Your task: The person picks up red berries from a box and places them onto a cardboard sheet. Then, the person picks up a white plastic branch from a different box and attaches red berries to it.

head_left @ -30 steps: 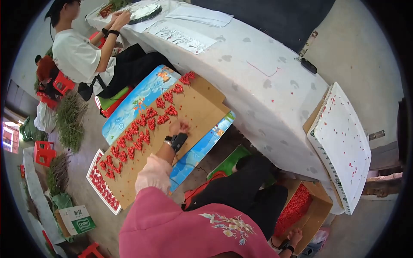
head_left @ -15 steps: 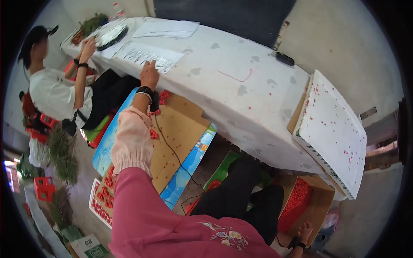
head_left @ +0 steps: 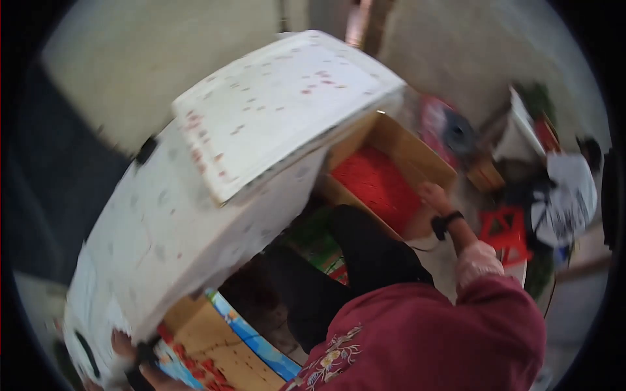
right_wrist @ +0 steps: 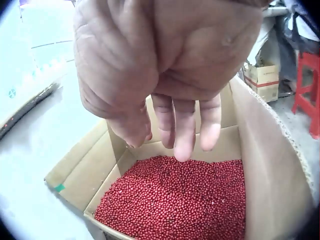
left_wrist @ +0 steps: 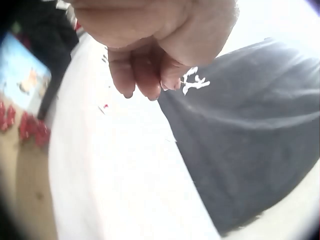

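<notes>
My left hand [head_left: 122,344] is over the table end at the lower left of the head view. In the left wrist view its thumb and curled fingers pinch a small white branched sprig [left_wrist: 196,83]. My right hand [right_wrist: 170,75] hangs over a cardboard box [right_wrist: 270,145], its fingers loose and pointing down. Small red beads [right_wrist: 175,200] fill the bottom of that box, below the fingertips. A red speck shows by the thumb tip. Near the left hand, red berry clusters [head_left: 208,368] lie on a cardboard sheet [head_left: 244,355].
A white-covered table [head_left: 137,228] curves along the left. On its near end lies a white foam tray [head_left: 280,111] scattered with red bits, beside the bead box. A red stool [head_left: 505,238] stands at the right. A blue patterned board [head_left: 261,345] lies under the cardboard sheet.
The view has swung right, toward the bead box. My left hand has gone from the cardboard sheet to the table and now pinches the white sprig. My right hand stays at the box.
</notes>
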A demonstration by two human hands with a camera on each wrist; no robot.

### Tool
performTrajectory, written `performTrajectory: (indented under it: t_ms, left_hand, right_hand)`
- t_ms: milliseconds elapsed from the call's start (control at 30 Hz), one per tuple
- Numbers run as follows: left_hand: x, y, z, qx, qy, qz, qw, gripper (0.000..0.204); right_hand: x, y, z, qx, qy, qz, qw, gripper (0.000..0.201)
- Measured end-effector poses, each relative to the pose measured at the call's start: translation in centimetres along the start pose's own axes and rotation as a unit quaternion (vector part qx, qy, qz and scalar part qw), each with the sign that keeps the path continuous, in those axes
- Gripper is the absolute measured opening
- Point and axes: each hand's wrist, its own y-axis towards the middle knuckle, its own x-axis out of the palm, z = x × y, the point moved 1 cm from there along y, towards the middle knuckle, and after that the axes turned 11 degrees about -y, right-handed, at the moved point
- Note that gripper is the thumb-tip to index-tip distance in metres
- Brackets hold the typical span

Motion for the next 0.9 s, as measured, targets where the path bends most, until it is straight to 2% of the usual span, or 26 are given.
performTrajectory:
  t_ms: [33,100,167,300,367,433,500,567,633,700,733,767,800,867,900]
  left_hand:
    - [7.1,-3.0,12.7,-0.061,-0.207,0.279,0.936,0.029]
    - [12.1,-5.9,20.2,-0.010,-0.264,0.241,0.934,0.022]
    - [20.1,-10.9,29.2,0.077,-0.298,0.086,0.948,0.023]
    - [33.3,-20.4,40.3,0.085,-0.257,-0.097,0.958,0.012]
    - [39.9,-23.0,41.4,0.053,-0.317,-0.227,0.919,0.011]
    - [47.4,-26.3,43.2,0.009,-0.291,-0.278,0.915,0.012]
    - [54.7,-28.3,43.5,-0.049,-0.303,-0.389,0.869,0.014]
    - [61.9,-29.8,42.5,-0.106,-0.295,-0.441,0.841,0.015]
    - [68.5,-31.1,40.6,-0.115,-0.289,-0.466,0.828,0.017]
    - [74.1,-31.6,37.8,-0.063,-0.253,-0.467,0.845,0.017]
    - [76.3,-32.0,36.9,-0.074,-0.244,-0.470,0.845,0.017]
    - [78.0,-32.2,36.0,-0.107,-0.237,-0.462,0.848,0.016]
    - [79.4,-32.2,35.4,-0.138,-0.231,-0.454,0.850,0.016]
    - [81.9,-32.0,34.3,-0.149,-0.215,-0.460,0.848,0.016]
    - [83.1,-31.9,33.7,-0.149,-0.215,-0.462,0.847,0.015]
  right_hand:
    - [0.2,0.0,0.0,0.015,0.049,-0.014,0.999,0.020]
    - [0.9,0.0,0.1,0.013,0.024,-0.021,0.999,0.021]
    - [2.4,0.5,1.8,0.025,0.052,-0.043,0.997,0.019]
    - [5.4,2.4,3.2,0.095,0.133,-0.086,0.983,0.019]
    - [7.1,3.8,3.7,0.118,0.113,-0.105,0.981,0.020]
    - [8.6,4.9,4.1,0.111,0.069,-0.113,0.985,0.022]
    - [10.5,6.4,4.7,0.111,0.057,-0.118,0.985,0.023]
    - [12.2,7.5,6.2,0.112,0.045,-0.081,0.989,0.026]
    - [17.2,9.2,11.9,0.110,0.054,-0.067,0.990,0.028]
    - [21.5,11.0,17.6,0.080,0.062,-0.027,0.995,0.031]
    - [21.9,11.4,18.9,0.090,0.064,-0.037,0.993,0.031]
    - [22.6,11.9,20.1,0.171,0.082,-0.002,0.982,0.033]
    - [22.3,11.5,19.2,0.252,0.097,0.034,0.962,0.036]
    - [18.6,11.1,16.5,0.373,0.207,0.050,0.903,0.039]
    - [19.6,11.5,18.1,0.384,0.205,0.044,0.899,0.039]
